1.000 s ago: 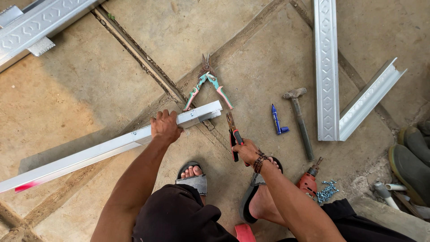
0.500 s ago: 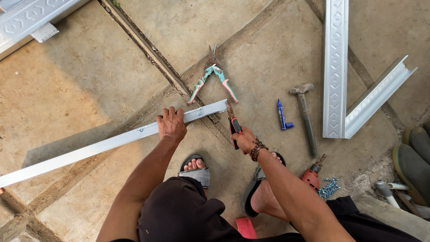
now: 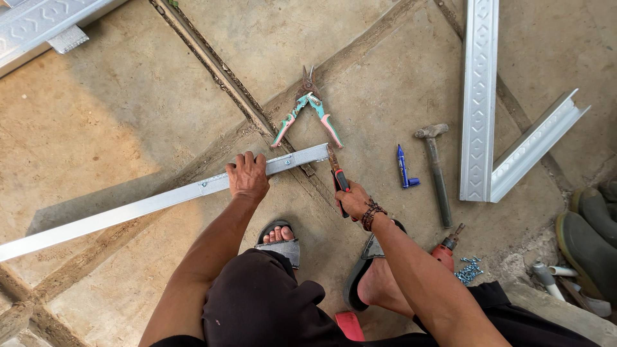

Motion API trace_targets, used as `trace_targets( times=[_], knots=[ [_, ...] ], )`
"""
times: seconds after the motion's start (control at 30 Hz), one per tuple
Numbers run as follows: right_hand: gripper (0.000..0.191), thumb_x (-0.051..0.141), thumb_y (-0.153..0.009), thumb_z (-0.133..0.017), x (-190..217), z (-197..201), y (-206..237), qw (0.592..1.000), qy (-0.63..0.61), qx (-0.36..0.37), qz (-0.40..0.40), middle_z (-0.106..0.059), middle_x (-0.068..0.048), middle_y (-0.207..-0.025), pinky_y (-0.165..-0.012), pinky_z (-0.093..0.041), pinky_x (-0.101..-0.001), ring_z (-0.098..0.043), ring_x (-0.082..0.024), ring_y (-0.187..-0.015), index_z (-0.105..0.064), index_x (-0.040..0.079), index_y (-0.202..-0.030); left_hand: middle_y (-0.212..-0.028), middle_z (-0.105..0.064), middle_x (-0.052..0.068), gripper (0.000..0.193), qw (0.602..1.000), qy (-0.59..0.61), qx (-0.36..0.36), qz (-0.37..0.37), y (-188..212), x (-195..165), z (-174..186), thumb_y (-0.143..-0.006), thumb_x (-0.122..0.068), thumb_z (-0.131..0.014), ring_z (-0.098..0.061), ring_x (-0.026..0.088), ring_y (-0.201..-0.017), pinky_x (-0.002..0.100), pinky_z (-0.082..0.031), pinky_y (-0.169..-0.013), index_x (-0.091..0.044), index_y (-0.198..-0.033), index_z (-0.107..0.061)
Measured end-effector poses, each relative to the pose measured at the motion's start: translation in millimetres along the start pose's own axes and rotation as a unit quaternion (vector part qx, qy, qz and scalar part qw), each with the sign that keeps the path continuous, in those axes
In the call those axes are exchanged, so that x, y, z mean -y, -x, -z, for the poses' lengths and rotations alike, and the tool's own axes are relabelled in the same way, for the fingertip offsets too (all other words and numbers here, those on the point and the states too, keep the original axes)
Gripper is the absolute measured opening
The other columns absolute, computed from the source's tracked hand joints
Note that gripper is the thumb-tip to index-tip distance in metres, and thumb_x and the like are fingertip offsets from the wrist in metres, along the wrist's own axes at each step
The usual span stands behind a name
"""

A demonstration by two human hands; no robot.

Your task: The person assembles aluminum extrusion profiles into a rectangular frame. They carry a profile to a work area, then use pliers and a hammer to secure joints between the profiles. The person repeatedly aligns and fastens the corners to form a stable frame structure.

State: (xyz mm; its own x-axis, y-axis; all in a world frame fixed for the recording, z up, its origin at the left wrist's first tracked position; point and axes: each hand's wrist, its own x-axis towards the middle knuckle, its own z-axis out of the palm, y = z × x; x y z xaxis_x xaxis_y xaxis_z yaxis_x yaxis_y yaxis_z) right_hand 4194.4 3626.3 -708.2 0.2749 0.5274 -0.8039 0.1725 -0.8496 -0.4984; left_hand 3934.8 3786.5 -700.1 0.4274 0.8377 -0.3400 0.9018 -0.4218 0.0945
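My left hand is closed over the top of the long metal strip, pinning it to the concrete floor. My right hand is wrapped around the red-and-black handle of a small hand tool, whose tip meets the strip's near end, just ahead of my right knuckles. I judge the work on that end to be only beginning: the end looks square and whole, with no cut or bend that I can make out, though the contact spot is too small to read well.

The strip is pale grey, thin and straight, running from beside my right hand far out past my left, with a small hole or screw just left of my left fingers.

Beyond my hands lie green-and-pink snips, untouched. To the right of my right hand are a blue marker and a hammer; a drill and loose screws sit by my right forearm.
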Motion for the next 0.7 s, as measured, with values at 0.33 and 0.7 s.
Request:
trace_targets(
  times=[0.33,0.7],
  knots=[
    [0.027,0.024,-0.09,-0.063,1,-21,15,0.991,0.074,-0.11,0.031,-0.067,-0.013,-0.075,-0.063,-0.053,-0.0425,-0.068,-0.026,-0.068,-0.064,0.004,-0.107,-0.112,-0.057,0.006,0.034,1.0,0.004,-0.031,-0.003,6,-1,-11,-0.082,-0.018,-0.076,-0.054,0.026,-0.113,0.052,-0.04,-0.093,-0.016,-0.114,-0.063],
    [0.033,0.022,-0.086,-0.063,14,-19,20,0.995,0.036,-0.092,-0.017,-0.067,-0.011,-0.073,-0.055,-0.054,-0.0422,-0.068,-0.023,-0.06,-0.062,0.004,-0.114,-0.11,-0.058,0.005,0.034,0.999,0.003,-0.044,-0.01,5,1,-11,-0.08,-0.02,-0.076,-0.055,0.025,-0.111,0.053,-0.041,-0.091,-0.017,-0.111,-0.063]
  ],
)
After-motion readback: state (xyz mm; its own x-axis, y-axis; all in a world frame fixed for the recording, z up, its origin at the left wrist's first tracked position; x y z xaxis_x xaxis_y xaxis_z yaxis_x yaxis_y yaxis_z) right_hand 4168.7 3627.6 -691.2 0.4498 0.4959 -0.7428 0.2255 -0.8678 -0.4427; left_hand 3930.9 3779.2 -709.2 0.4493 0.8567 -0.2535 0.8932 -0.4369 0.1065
